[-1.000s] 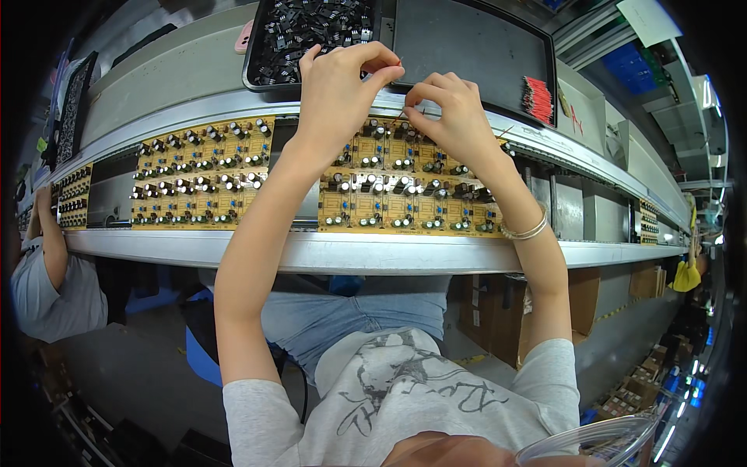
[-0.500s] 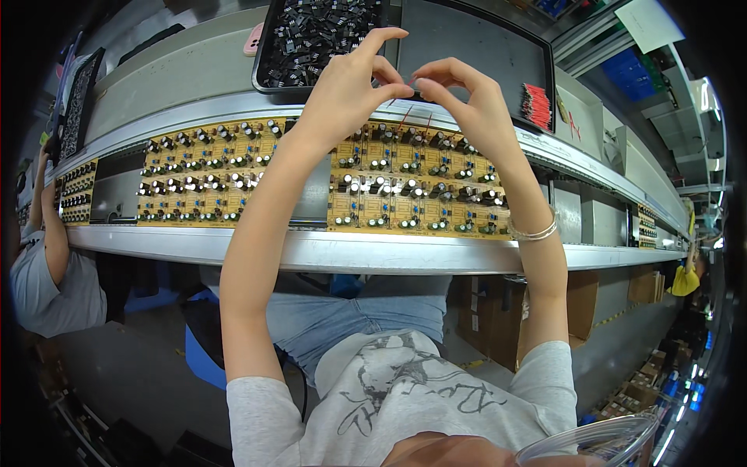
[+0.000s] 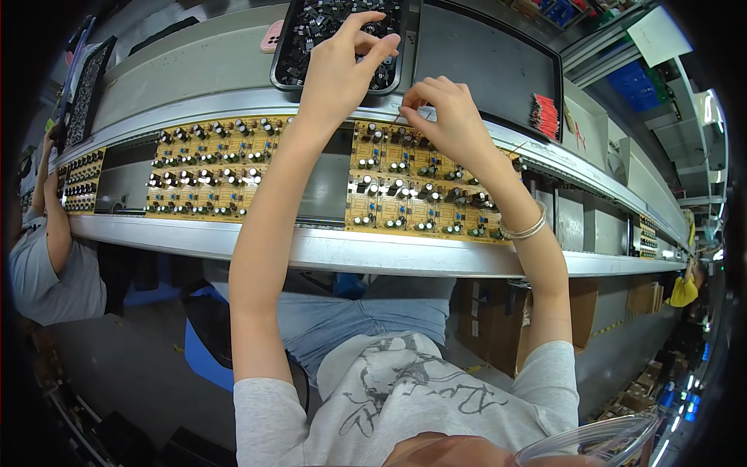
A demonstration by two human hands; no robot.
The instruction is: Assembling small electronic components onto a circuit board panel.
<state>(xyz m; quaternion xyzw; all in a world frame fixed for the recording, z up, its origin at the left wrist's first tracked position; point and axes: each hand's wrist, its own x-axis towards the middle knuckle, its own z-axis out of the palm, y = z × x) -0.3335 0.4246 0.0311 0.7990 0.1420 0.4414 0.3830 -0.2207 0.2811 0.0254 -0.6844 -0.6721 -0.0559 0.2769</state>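
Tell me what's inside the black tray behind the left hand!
Lots of little black parts, some showing silvery bits, are piled inside the tray. The left hand covers some, and they hide most of the bottom, so I can't see underneath.

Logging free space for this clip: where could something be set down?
Most of the right black tray, left of the red parts, is bare; so is the grey ledge between the pink object and the far-left tray. Crowded: the parts tray, full of black components under the left hand, and the circuit boards, one beneath the right hand.
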